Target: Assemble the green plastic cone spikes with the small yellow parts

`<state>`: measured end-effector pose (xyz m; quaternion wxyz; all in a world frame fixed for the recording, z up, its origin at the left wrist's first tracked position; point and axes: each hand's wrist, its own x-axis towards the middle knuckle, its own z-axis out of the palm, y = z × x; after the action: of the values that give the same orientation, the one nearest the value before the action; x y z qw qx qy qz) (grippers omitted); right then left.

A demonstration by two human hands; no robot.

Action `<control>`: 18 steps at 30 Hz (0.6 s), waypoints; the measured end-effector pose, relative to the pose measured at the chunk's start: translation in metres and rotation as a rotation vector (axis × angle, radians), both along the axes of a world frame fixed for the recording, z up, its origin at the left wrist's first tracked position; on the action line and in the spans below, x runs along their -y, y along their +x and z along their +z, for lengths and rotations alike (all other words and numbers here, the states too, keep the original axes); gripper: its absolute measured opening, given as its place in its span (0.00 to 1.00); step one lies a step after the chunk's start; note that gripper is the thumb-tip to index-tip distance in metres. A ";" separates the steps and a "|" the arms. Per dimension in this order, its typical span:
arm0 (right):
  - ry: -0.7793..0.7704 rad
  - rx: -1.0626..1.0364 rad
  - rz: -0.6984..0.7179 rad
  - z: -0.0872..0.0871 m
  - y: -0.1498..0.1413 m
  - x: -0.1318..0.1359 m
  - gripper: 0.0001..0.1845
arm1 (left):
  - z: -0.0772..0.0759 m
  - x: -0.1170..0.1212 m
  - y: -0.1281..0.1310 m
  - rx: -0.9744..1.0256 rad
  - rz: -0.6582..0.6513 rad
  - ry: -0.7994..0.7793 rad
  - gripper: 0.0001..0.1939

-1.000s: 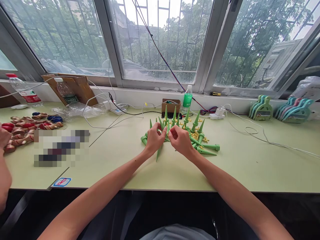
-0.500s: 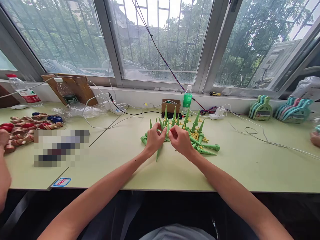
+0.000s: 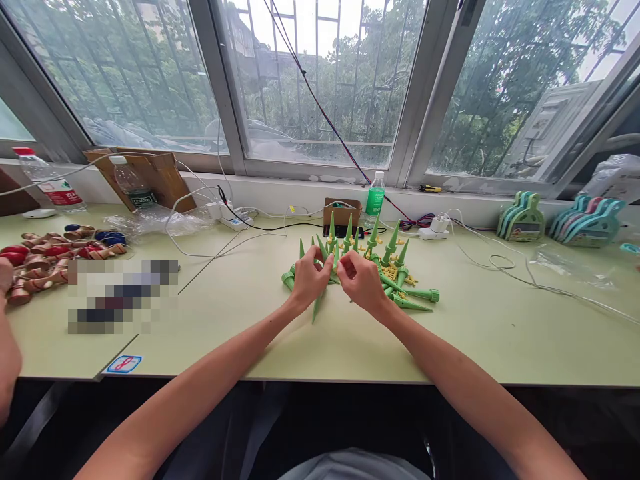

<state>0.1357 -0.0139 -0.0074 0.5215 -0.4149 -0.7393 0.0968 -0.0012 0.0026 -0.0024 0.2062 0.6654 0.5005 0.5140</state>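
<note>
Over the middle of the table, my left hand point(image 3: 310, 277) is closed in a pinch on a small green plastic spike point(image 3: 337, 258). My right hand point(image 3: 361, 277) meets it from the right, thumb and fingertips pressed together at the spike's side. Whatever is between the right fingertips is too small to make out. Around both hands are several more green spikes, some upright like this one point(image 3: 391, 243), others lying flat like this one point(image 3: 413, 304). Small yellow plastic pieces point(image 3: 393, 273) are heaped among them, partly hidden by the spikes.
Behind the spikes stand a small cardboard box point(image 3: 343, 211) and a green-labelled bottle point(image 3: 375, 197). Cables and a white power strip point(image 3: 434, 229) run along the back. Wooden toys point(image 3: 45, 257) lie left, near another person's arm point(image 3: 7, 353). Clear plastic point(image 3: 573, 265) lies right.
My two hands and the spikes look nearly unmoved. At the right edge another person's hand has mostly gone from view, and a clear plastic wrapper now lies on the table there.
</note>
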 end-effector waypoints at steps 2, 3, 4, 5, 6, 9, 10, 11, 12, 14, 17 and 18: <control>0.005 0.002 0.003 0.000 0.000 0.000 0.10 | 0.000 0.000 0.000 0.009 -0.008 -0.002 0.15; 0.007 0.003 0.005 0.000 0.000 0.000 0.09 | -0.001 0.000 0.000 0.014 -0.014 -0.005 0.15; 0.009 0.005 0.006 -0.001 0.000 0.000 0.09 | -0.001 0.000 0.000 0.017 -0.021 -0.010 0.15; 0.010 0.007 0.006 -0.001 0.000 0.000 0.09 | -0.002 0.000 0.000 0.019 -0.027 -0.016 0.15; 0.010 0.008 0.006 -0.001 0.000 0.000 0.09 | -0.002 0.000 0.000 0.021 -0.032 -0.020 0.15; 0.006 0.001 0.006 0.000 0.000 0.000 0.09 | -0.004 -0.001 0.000 0.018 -0.034 -0.017 0.15; 0.007 -0.004 0.005 0.000 0.000 0.000 0.09 | -0.004 -0.001 0.000 0.014 -0.032 -0.013 0.15; 0.007 -0.008 0.006 0.000 0.000 0.000 0.09 | -0.004 -0.002 0.000 0.010 -0.030 -0.009 0.14; 0.007 -0.010 0.007 0.000 0.000 0.000 0.09 | -0.004 -0.002 0.000 0.005 -0.029 -0.007 0.14; 0.006 -0.007 0.008 0.000 0.000 0.000 0.09 | -0.004 -0.002 0.000 0.002 -0.033 -0.008 0.14; 0.001 0.005 0.009 0.000 0.000 0.000 0.10 | -0.003 -0.002 0.000 0.005 -0.041 -0.019 0.14; 0.002 0.008 0.008 0.000 0.000 0.000 0.10 | -0.003 -0.002 0.000 0.006 -0.042 -0.024 0.14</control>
<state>0.1357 -0.0135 -0.0075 0.5184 -0.4119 -0.7431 0.0966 -0.0014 0.0047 -0.0058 0.2266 0.6717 0.4919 0.5054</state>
